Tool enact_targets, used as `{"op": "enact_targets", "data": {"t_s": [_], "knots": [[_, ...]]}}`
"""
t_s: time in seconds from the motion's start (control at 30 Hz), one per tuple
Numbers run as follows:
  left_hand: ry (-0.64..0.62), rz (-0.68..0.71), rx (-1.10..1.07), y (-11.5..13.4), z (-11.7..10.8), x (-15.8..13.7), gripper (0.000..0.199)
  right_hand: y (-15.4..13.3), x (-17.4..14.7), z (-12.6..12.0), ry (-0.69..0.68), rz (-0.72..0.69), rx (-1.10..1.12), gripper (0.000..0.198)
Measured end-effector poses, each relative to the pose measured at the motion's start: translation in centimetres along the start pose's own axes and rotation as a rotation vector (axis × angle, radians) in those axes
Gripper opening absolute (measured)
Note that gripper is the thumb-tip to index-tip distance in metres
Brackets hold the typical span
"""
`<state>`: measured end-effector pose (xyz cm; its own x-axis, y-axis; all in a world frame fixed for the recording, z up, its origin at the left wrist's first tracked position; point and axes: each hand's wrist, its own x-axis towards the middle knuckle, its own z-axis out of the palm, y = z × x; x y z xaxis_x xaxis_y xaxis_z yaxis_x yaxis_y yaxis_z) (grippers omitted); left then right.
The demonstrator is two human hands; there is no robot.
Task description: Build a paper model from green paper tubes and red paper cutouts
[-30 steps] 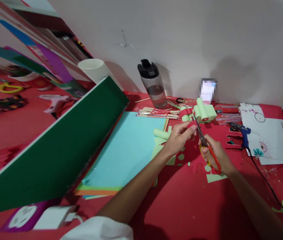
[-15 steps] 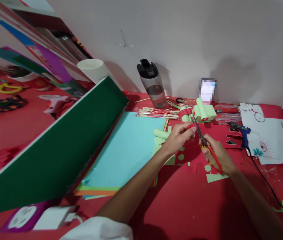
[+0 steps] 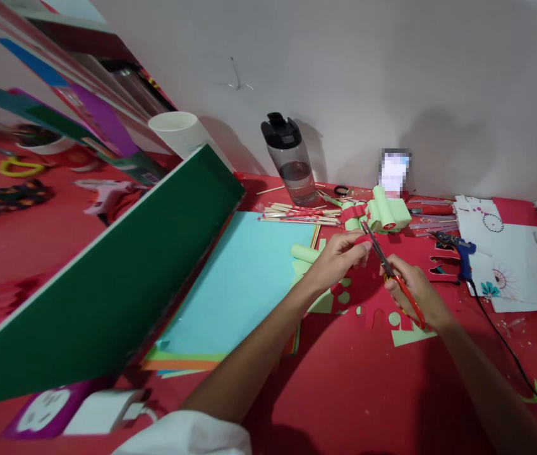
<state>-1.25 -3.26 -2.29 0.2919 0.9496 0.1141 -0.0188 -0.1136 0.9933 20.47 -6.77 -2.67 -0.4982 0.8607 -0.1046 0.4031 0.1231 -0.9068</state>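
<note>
Between the thumb and fingers of my left hand (image 3: 339, 256) is a small piece of red paper (image 3: 362, 240). My right hand (image 3: 413, 287) is wrapped round the orange handles of a pair of scissors (image 3: 381, 258). The scissors' blades point up and to the left, at the edge of the red paper. Just beyond the blades sits a light green paper model (image 3: 385, 212) of rolled tubes and a box, with red bands and stars. Below my hands lie green paper scraps (image 3: 411, 337) and small cut discs (image 3: 394, 318) on the red table.
Coloured paper sheets (image 3: 235, 284) lie left of my hands, beside a leaning green board (image 3: 121, 265). A water bottle (image 3: 292, 161), wooden sticks (image 3: 297, 213) and a phone (image 3: 394, 172) are along the wall. A blue glue gun (image 3: 464, 256) with its cord is at right.
The scissors' handles have drawn closer together and the blades have narrowed at the red paper. My left hand has barely moved.
</note>
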Motion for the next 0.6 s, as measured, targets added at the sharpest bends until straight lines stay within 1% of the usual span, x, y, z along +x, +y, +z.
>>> {"op": "enact_targets", "data": {"t_s": [0.13,0.27,0.6], "knots": [[-0.01,-0.029,0.024,0.0,-0.3,-0.1,0.038,-0.2,-0.2,-0.4,-0.042,0.02,-0.004,0.045],[-0.019,-0.043,0.041,0.2,-0.4,-0.2,0.037,-0.5,-0.3,-0.8,-0.106,0.047,0.05,0.043],[-0.05,-0.016,0.1,0.1,-0.5,0.0,0.038,-0.4,-0.3,-1.2,-0.122,0.039,0.034,0.054]]}}
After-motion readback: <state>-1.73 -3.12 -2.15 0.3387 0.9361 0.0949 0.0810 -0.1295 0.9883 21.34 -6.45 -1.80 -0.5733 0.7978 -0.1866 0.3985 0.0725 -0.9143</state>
